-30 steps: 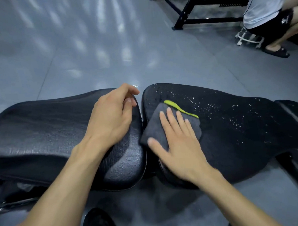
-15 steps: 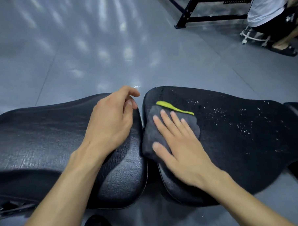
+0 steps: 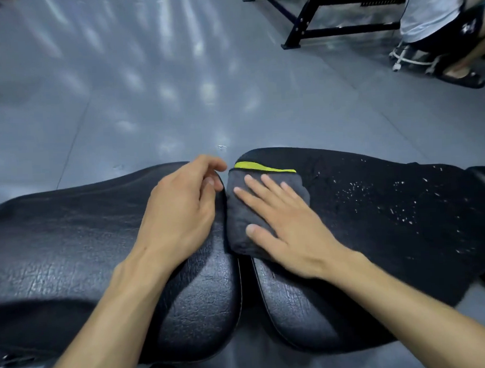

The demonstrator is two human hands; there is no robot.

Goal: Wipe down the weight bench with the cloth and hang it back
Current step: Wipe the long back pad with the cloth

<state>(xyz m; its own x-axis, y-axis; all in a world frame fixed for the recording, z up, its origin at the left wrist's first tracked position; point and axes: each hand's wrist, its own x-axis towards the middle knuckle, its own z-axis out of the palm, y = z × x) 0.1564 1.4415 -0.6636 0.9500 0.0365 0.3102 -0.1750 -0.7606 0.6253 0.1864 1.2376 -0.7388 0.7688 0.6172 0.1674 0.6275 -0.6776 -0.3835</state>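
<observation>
Head view. Cloth (image 3: 238,211): grey, yellow-edged, folded, lying at the left end of the right pad (image 3: 376,222), beside the gap. Right hand (image 3: 287,226): fingers straight, pressing flat on cloth. Left hand (image 3: 181,211): loosely curled, empty, resting on left pad (image 3: 58,247). White specks lie rightward of the cloth, along the pad's long axis; right hand nearer.

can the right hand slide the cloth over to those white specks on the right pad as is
Probably yes: the right hand lies flat on the grey cloth, and the bare pad between it and the white specks holds nothing in the way.
</observation>
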